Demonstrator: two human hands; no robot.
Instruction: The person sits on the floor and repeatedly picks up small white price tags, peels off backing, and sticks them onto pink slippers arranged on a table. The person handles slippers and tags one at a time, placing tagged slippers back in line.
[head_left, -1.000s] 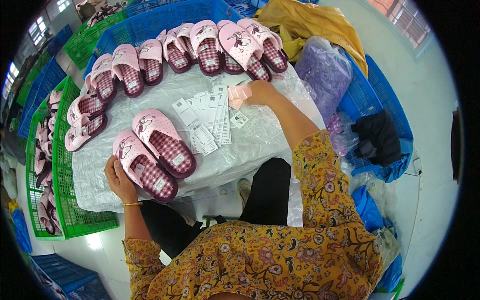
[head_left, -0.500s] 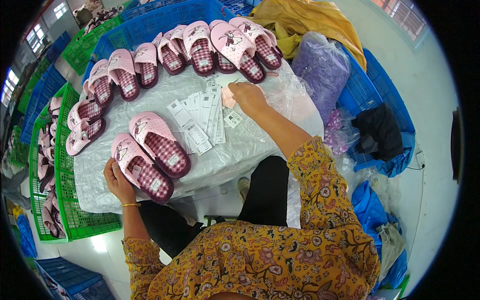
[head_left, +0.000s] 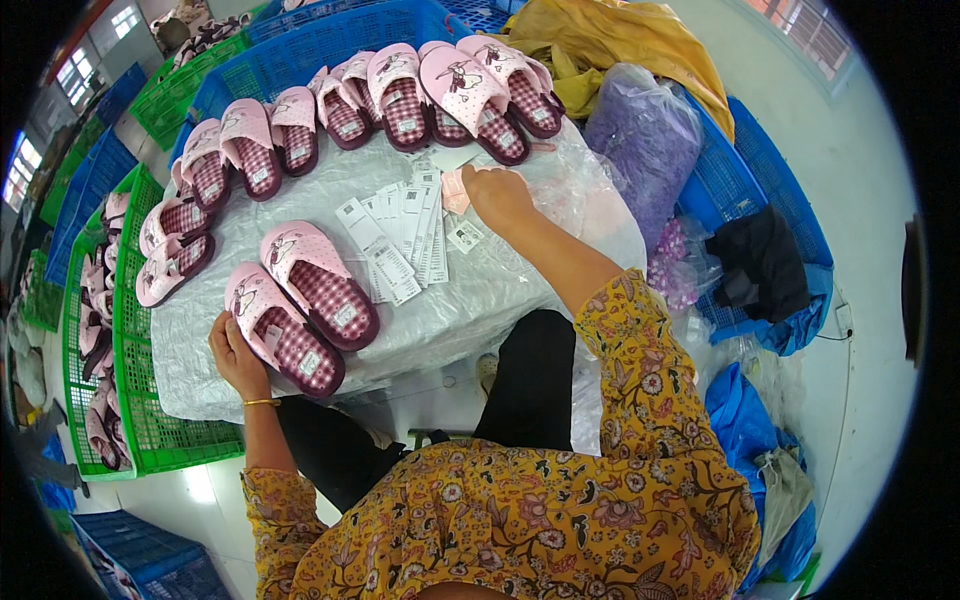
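A pair of pink slippers with checked insoles and dark soles lies near the table's front left. My left hand (head_left: 238,362) is closed at the outer side of the left slipper (head_left: 283,335). Beside it rests the right slipper (head_left: 322,288), toe pointing away from me. Farther back, my right hand (head_left: 500,200) pinches a small pink paper tag (head_left: 455,192); its fingertips are partly hidden. Left of that hand, long white printed labels (head_left: 405,230) are fanned out on the plastic-covered table (head_left: 450,330). A small square white label (head_left: 464,237) lies by them.
More pink slippers (head_left: 400,95) stand in an arc along the table's far and left edges. A green crate (head_left: 150,400) of slippers is at the left, a blue crate (head_left: 310,40) behind. On the right sit a purple bagged bundle (head_left: 645,140) and a black cloth (head_left: 757,265).
The left slipper's heel has shifted slightly away from me, my left hand staying at its side. My right hand keeps the pink tag in nearly the same spot. A dark shape appears at the far left edge.
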